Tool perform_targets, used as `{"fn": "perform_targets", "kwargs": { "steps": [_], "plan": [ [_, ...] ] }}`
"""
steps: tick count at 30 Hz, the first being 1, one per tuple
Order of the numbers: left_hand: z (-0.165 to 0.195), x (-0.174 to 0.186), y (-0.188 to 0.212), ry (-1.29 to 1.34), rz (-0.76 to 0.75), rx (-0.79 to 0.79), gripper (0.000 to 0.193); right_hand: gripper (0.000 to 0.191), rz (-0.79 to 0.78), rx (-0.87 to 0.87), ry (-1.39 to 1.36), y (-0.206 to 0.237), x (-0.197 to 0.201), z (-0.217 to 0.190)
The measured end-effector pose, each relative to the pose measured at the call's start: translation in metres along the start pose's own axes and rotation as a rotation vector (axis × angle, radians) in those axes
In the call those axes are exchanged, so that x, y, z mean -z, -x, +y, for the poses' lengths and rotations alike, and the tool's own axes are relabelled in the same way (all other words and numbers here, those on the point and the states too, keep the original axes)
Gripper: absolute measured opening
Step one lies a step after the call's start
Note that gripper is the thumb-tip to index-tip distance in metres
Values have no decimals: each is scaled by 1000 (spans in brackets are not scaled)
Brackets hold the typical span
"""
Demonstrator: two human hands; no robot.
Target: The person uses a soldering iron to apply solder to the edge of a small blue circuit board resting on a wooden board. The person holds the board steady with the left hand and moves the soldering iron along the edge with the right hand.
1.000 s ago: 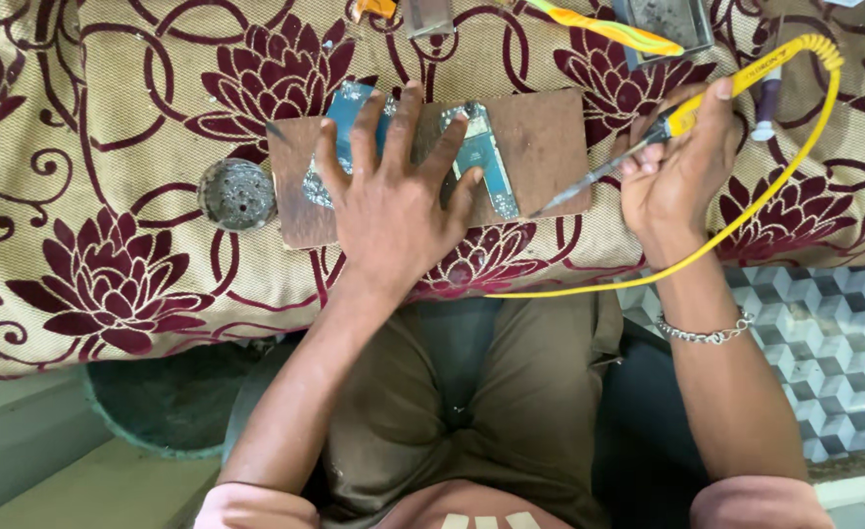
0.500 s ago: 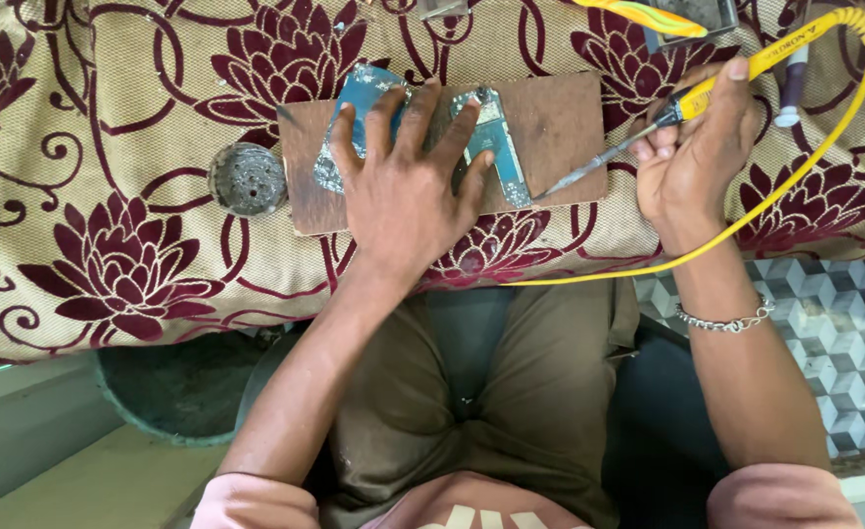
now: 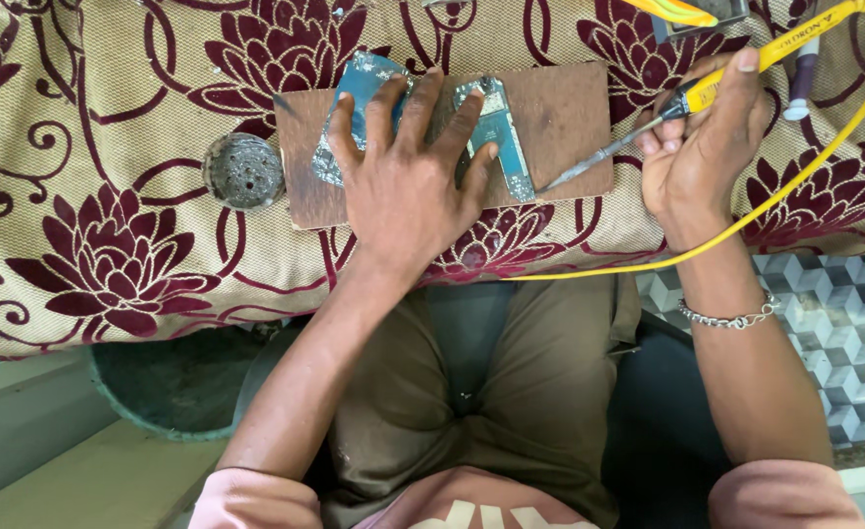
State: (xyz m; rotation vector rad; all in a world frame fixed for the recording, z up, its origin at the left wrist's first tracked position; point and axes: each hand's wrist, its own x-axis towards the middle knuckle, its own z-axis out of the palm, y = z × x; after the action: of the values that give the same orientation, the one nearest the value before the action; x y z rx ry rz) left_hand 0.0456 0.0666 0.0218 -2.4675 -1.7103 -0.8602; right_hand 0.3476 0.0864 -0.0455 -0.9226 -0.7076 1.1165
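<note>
My left hand point(image 3: 408, 186) lies flat with fingers spread on a blue-green circuit board point(image 3: 496, 132) that rests on a brown wooden board point(image 3: 569, 118). My right hand point(image 3: 702, 147) grips a yellow-handled soldering iron point(image 3: 687, 98). Its metal tip point(image 3: 550, 184) touches the wooden board just right of the circuit board's lower edge. A yellow cable point(image 3: 795, 191) loops from the iron's handle around my right wrist. Most of the circuit board is hidden under my left palm.
A round grey metal dish point(image 3: 243, 170) sits left of the wooden board on a beige cloth with maroon flowers point(image 3: 109, 255). A purple-and-white pen-like tool point(image 3: 801, 83) lies at the far right. A green tub point(image 3: 173, 387) stands below the table edge.
The view has shifted so the table sits lower in frame. My left hand stays pressed on the circuit board; the iron's tip stays by the board's right side.
</note>
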Motion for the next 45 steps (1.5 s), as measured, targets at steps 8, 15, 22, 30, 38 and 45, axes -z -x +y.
{"fn": "perform_targets", "kwargs": {
  "steps": [8,15,22,30,38,45],
  "plan": [
    [0,-3,1,-8,7,-1,40,43,10,1,-7,1,1,0],
    [-2,-5,2,-11,20,-10,40,42,27,-4,-6,1,1,-1],
    [-1,-5,2,-10,15,-7,40,42,35,2,-9,1,1,-2],
    [0,-3,1,-17,10,-2,40,42,20,7,-14,1,0,-1],
    [0,-4,1,-9,9,5,40,43,31,0,-26,0,2,-3],
    [0,-5,2,-10,15,6,39,42,31,15,-17,0,3,-1]
  ]
}}
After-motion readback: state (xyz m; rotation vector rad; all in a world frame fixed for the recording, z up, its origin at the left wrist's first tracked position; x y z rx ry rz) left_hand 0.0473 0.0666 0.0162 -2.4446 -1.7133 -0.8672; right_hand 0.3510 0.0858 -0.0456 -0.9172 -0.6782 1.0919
